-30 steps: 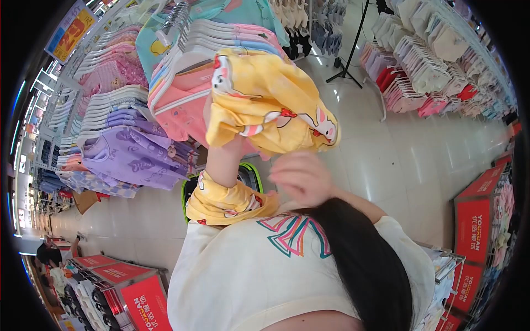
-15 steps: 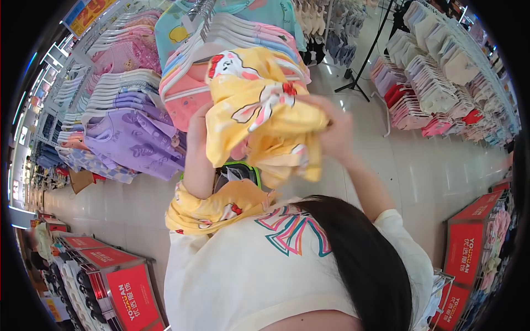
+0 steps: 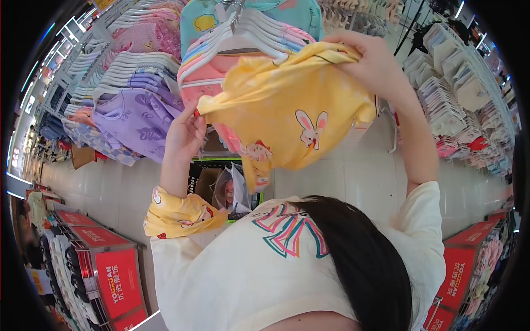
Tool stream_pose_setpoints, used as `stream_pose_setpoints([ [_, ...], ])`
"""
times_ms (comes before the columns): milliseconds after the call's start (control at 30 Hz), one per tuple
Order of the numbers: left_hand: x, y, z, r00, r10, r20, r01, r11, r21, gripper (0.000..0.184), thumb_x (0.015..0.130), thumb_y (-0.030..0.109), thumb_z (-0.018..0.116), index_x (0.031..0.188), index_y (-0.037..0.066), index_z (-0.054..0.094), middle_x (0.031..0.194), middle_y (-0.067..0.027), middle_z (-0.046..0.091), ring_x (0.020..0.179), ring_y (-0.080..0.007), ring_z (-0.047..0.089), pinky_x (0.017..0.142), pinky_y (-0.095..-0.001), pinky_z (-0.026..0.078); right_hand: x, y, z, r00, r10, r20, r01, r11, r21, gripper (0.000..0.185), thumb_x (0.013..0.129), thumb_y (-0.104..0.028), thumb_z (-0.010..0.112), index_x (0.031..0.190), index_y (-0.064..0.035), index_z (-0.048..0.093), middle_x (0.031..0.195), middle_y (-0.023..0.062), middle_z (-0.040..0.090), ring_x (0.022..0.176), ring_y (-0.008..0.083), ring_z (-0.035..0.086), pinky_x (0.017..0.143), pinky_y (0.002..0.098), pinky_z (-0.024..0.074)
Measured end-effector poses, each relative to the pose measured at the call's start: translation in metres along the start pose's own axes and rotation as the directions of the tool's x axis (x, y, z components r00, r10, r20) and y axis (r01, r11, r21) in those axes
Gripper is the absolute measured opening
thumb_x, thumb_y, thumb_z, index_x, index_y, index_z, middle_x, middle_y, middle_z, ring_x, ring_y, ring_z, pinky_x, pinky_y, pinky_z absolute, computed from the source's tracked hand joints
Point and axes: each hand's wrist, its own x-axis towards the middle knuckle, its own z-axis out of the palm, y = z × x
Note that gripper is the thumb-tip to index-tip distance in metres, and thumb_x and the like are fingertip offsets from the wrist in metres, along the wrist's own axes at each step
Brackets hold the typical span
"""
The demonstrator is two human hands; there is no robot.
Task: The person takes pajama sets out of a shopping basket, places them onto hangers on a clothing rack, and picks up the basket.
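Note:
Stretched between my two hands is a yellow garment [image 3: 287,110] printed with white rabbits; whether it is a top or trousers I cannot tell. My left hand [image 3: 187,132] pinches its left edge between thumb and fingers. Up at its right end, my right hand [image 3: 375,63] is closed on the bunched cloth. A second yellow rabbit-print piece [image 3: 185,215] hangs over my left forearm. Directly behind the garment, pink clothing [image 3: 212,69] hangs on white hangers [image 3: 243,41], partly covered by it.
Purple tops [image 3: 135,116] hang on a rack at the left. Below the garment, an open box [image 3: 221,185] holds plastic-wrapped items. Red-sided display stands [image 3: 116,281] flank me at both lower corners. More hanging clothes [image 3: 447,94] line the right.
The bunched yellow garment is now spread wide. My right hand has moved up and right, my left hand slightly down and left. The piece on my forearm has shifted left.

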Motion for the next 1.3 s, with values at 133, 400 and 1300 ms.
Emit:
stream_pose_setpoints([
  [133, -0.008, 0.017, 0.005, 0.972, 0.234, 0.024, -0.235, 0.963, 0.129, 0.030, 0.088, 0.015, 0.054, 0.116, 0.004, 0.054, 0.103, -0.0009, 0.063, 0.084, -0.0063, 0.060, 0.069, -0.0174, 0.051, 0.029, 0.004, -0.010, 0.990, 0.011, 0.137, 0.011, 0.988, -0.153, 0.018, 0.076, -0.013, 0.060, 0.091, -0.0020, 0.059, 0.075, 0.0010, 0.058, 0.068, 0.0068, 0.052, 0.065, 0.0222, 0.0432],
  [400, -0.029, 0.070, 0.017, 0.936, 0.297, 0.190, -0.329, 0.929, 0.170, 0.033, 0.089, 0.012, 0.053, 0.120, 0.000, 0.051, 0.104, -0.0031, 0.060, 0.080, -0.0039, 0.058, 0.062, -0.0135, 0.049, 0.060, 0.027, 0.003, 0.950, -0.255, -0.181, 0.265, 0.964, 0.034, 0.019, 0.076, -0.008, 0.053, 0.092, -0.0033, 0.063, 0.090, 0.0146, 0.062, 0.084, 0.0280, 0.058, 0.074, 0.0321, 0.0453],
  [1300, 0.038, -0.061, 0.109, 0.595, -0.093, 0.798, -0.552, 0.675, 0.490, 0.025, 0.086, 0.009, 0.056, 0.110, 0.001, 0.054, 0.105, -0.0022, 0.058, 0.099, -0.0101, 0.052, 0.081, -0.0273, 0.045, 0.050, -0.018, 0.032, 0.971, -0.153, 0.186, -0.105, 0.426, 0.899, 0.033, 0.091, -0.036, 0.046, 0.086, -0.0050, 0.054, 0.073, 0.0040, 0.054, 0.066, 0.0100, 0.053, 0.060, 0.0227, 0.0439],
])
